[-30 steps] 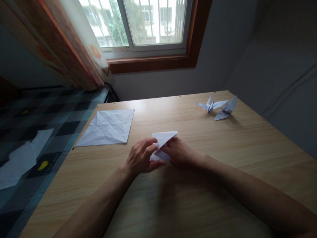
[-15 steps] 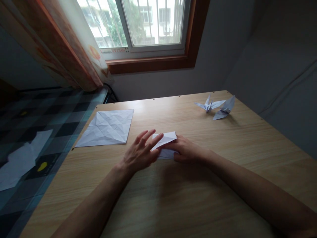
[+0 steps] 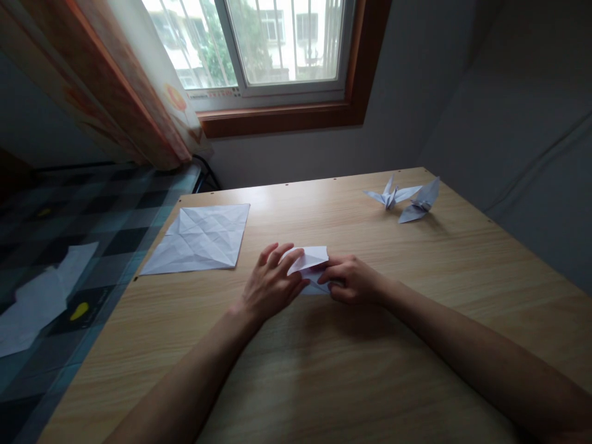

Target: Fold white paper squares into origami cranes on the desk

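Note:
A small folded sheet of white paper (image 3: 312,258) lies on the table in front of me, its upper layer lifted off the lower one. My left hand (image 3: 274,280) is at its left side, fingers bent over the raised layer and thumb under it near the lower part. From the right, my right hand (image 3: 350,279) holds the paper's right edge with its fingers curled and the index fingertip between the layers. Part of the paper is hidden behind my fingers.
A creased white square sheet (image 3: 203,237) lies at the table's left. Two folded paper figures, a crane (image 3: 389,196) and another piece (image 3: 420,202), stand at the back right. Torn paper (image 3: 41,302) rests on the checked cloth (image 3: 120,219) beside the wooden table (image 3: 259,394).
My left hand has moved slightly right and its fingers have curled more onto the paper. My right fingers have drawn back a little, showing more of the lower layer.

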